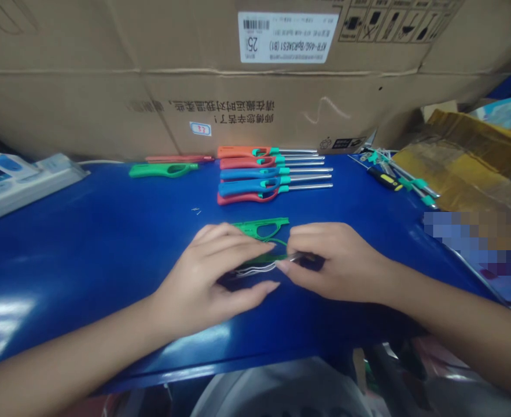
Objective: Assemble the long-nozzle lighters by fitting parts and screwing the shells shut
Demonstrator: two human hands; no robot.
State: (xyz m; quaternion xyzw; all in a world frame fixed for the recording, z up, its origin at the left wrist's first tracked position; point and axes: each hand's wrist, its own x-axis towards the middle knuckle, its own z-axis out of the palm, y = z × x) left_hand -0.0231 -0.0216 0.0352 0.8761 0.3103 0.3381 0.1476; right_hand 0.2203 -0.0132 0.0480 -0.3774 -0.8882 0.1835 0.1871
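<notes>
My right hand (333, 260) is closed, with its thumb and fingertips pinched on the end of thin white wires (257, 269); a small dark part beside them is blurred and partly covered. Curved around the other end of the wires, my left hand (220, 266) has its thumb and fingers apart. A green lighter-handle half shell (276, 221) lies just beyond my fingertips, with an oval trigger opening. Another green piece shows between the hands, mostly hidden by them.
Several orange, red and blue long-nosed lighters (249, 188) lie in a row, near a green handle shell (160, 170). A black-yellow screwdriver (384, 178) sits among metal tubes at right. A power strip (16, 179) is left; a large cardboard box (107, 110) stands behind.
</notes>
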